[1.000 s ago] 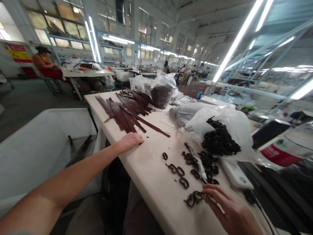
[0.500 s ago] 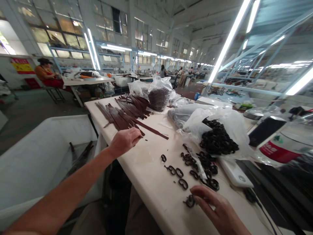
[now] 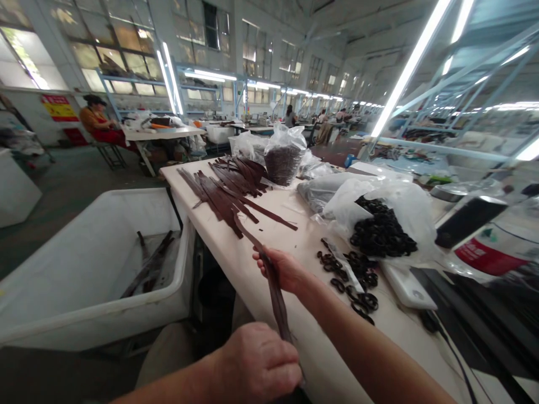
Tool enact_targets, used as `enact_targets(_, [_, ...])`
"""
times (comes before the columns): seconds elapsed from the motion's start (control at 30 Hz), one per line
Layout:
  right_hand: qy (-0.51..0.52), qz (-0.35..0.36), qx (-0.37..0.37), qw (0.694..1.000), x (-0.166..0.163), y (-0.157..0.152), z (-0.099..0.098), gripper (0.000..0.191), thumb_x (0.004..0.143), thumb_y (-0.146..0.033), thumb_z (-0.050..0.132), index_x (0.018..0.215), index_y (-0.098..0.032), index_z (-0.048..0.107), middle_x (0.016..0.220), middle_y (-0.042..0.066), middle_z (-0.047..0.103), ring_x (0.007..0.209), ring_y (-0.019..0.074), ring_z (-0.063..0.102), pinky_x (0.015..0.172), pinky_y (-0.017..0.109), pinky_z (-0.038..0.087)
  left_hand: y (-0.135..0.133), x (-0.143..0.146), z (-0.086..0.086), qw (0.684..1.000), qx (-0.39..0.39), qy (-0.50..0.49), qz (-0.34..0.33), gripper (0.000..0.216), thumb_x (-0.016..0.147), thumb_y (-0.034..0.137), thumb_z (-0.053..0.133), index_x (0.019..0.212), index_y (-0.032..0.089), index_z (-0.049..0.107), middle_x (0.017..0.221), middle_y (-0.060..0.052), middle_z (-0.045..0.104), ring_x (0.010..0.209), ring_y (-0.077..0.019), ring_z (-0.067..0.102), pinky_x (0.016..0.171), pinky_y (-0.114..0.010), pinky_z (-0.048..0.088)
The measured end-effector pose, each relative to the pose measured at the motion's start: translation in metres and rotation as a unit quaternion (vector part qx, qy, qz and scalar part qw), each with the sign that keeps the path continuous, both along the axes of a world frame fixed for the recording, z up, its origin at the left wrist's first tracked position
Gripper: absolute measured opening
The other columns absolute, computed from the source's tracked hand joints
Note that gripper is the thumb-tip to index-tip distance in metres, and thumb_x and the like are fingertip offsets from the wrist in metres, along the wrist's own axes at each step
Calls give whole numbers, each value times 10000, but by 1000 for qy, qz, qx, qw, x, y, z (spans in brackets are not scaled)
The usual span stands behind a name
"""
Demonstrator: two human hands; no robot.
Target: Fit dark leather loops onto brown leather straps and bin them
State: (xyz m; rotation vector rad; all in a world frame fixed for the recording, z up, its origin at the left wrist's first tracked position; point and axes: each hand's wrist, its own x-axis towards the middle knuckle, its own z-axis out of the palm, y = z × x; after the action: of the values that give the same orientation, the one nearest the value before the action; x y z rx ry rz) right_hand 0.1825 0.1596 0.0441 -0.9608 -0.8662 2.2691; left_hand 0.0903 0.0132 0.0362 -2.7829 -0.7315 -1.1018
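Observation:
A long dark brown strip, like a leather strap, stretches between my two hands above the table's near edge. My right hand is closed around its upper part, the far end reaching toward the pile. At the lower end, my left hand is closed in a fist on the strip, whose tip is hidden behind the fingers. Beyond the hands lies a spread of similar brown strips. To the right of my right hand, small black loops lie loose on the table.
A clear bag holds many black loops; another bag stands behind the strips. A white power bank-like device with a cable lies at right. Left of the table is a white bin with strips inside. A person sits farther off.
My left hand has drawn back from the strip pile toward me with a strip. My right hand has moved from the loops to the strip. The view has shifted slightly left.

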Motion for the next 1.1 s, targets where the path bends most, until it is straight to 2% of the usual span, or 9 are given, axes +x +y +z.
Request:
enact_targets(0.13, [12,17,40,999,8,1,21,179,990,-237,465,1060,-153,607,659,-26,618,447,42,526,432,126,430,-14,17,-38,994,-75,5,-74,188,950,261,534,810,184,632,760,-4,702,591,-127,591,532,-293,366])
enact_targets(0.23, [1,81,99,992,32,-13,43,217,953,-309,553,1054,-135,632,573,-36,583,364,49,467,340,130,349,-19,23,-59,953,-238,-103,-159,249,941,313,558,751,175,640,752,-32,712,654,-128,645,566,-238,430])
enact_targets(0.3, [-29,146,156,977,53,-27,62,305,921,-424,596,982,-128,642,534,-42,569,332,42,439,316,124,321,-19,19,-58,874,-399,-238,-144,286,880,434,635,782,167,671,692,-38,684,589,-124,622,519,-209,437])
enact_targets(0.4, [-95,235,181,950,86,-52,87,404,887,-542,600,866,-139,613,499,-43,563,318,41,432,300,113,307,-9,3,-34,674,-585,-436,-116,637,766,678,634,1179,194,642,681,-15,661,426,-92,502,386,-194,376])
enact_targets(0.53, [-194,306,146,921,124,-80,100,445,888,-597,561,858,-154,575,509,-48,552,325,37,422,310,111,336,9,-26,4,531,-576,-618,-68,650,780,671,630,1182,162,675,569,21,570,403,-45,417,365,-141,317])
enact_targets(0.7, [-305,298,148,892,172,-97,85,502,887,-657,506,816,-161,535,544,-50,518,375,26,400,337,101,314,17,-47,7,496,-559,-662,57,359,671,395,847,856,101,757,544,22,565,438,-32,459,363,-108,332])
enact_targets(0.9, [-417,301,189,836,214,-109,69,540,898,-684,442,721,-177,502,581,-27,523,435,54,425,394,148,376,14,-49,-14,475,-641,-593,104,359,630,341,864,874,104,750,625,-46,694,489,-81,590,456,-140,475])
enact_targets(1.0, [-501,304,221,779,236,-112,70,552,889,-703,409,708,-195,528,596,8,565,452,98,488,405,199,403,10,-39,-21,488,-679,-540,93,350,678,380,804,854,84,741,646,-87,718,476,-108,607,451,-169,482])
enact_targets(1.1, [-627,256,317,664,262,-108,78,564,855,-735,376,717,-231,586,576,45,595,453,175,551,431,293,421,5,-22,-27,477,-728,-490,58,355,736,427,712,781,75,728,624,-95,706,441,-109,584,424,-178,454])
